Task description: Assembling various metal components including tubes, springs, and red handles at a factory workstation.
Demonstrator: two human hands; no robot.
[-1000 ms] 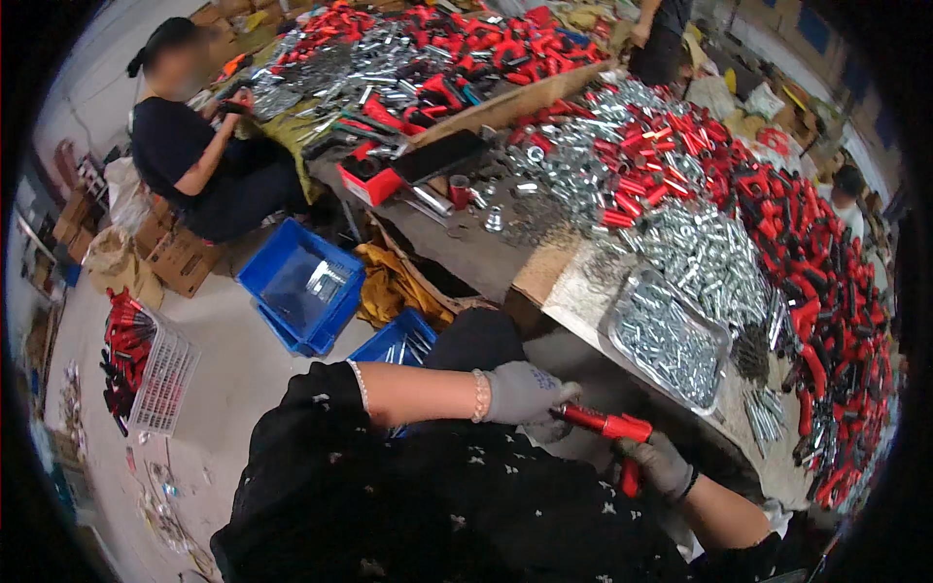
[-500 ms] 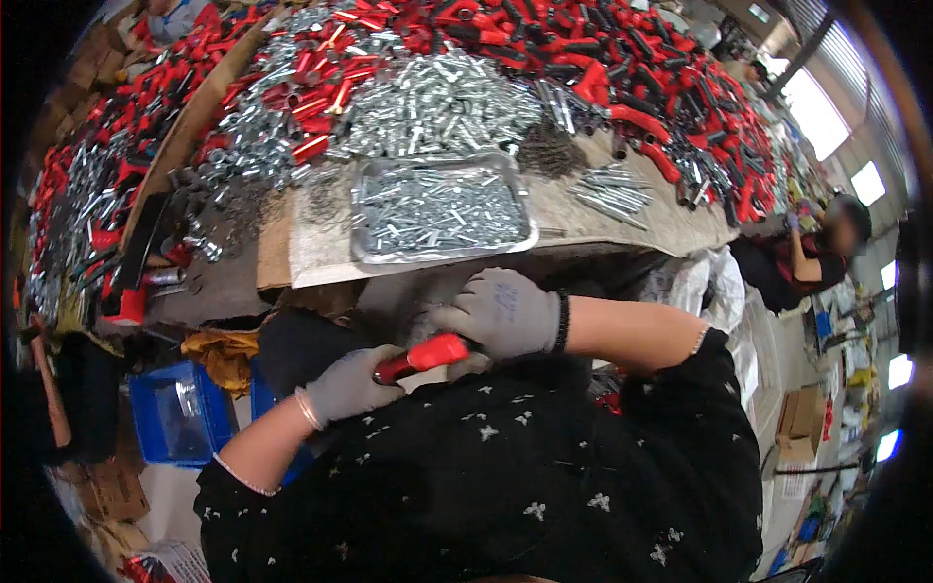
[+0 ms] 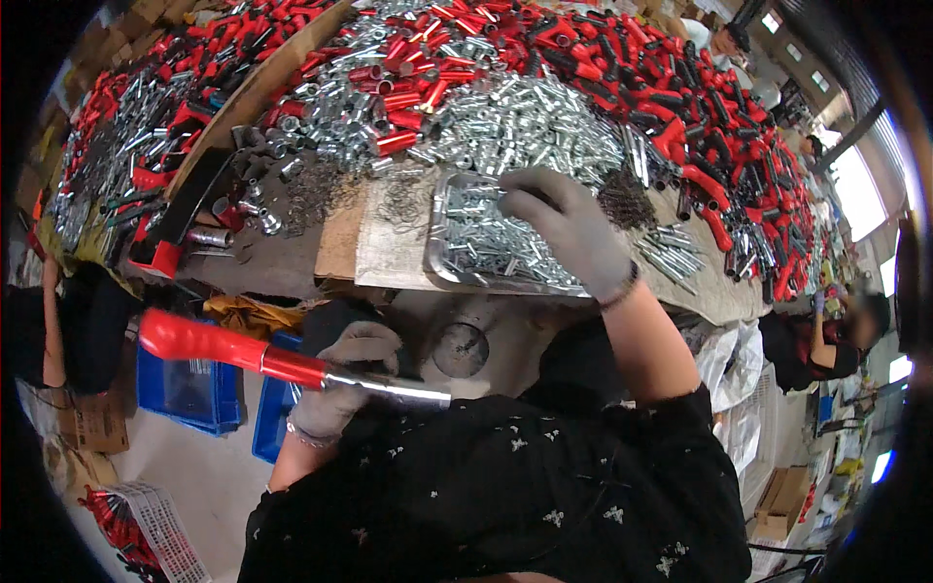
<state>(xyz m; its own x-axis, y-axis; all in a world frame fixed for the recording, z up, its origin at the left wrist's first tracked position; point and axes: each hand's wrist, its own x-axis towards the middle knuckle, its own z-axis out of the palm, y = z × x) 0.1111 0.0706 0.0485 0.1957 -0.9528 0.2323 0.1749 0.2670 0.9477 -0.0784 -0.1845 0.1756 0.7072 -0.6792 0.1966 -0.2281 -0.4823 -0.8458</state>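
Observation:
My left hand (image 3: 342, 394), in a grey glove, is wrapped round a red-handled tool with a shiny metal tube (image 3: 292, 367). Its bulbous red grip points left and the bare metal end points right, in front of my black shirt. My right hand (image 3: 569, 228), also gloved in grey, is at a shallow metal tray (image 3: 437, 255) full of small silver pins (image 3: 491, 238). Thumb and fingers are bent close together over the pins near the tray's far side. What lies between the fingertips is too small to make out.
Beyond the tray is a heap of silver metal parts (image 3: 530, 121), with red and black handles (image 3: 671, 107) around it. Loose rods (image 3: 671, 257) lie right of the tray. Blue bins (image 3: 190, 394) stand at lower left. A co-worker (image 3: 826, 340) is at the right.
My right hand has left the tool and moved up and forward to the tray. My left hand has swung the tool so that its red grip points left and its metal tube shows.

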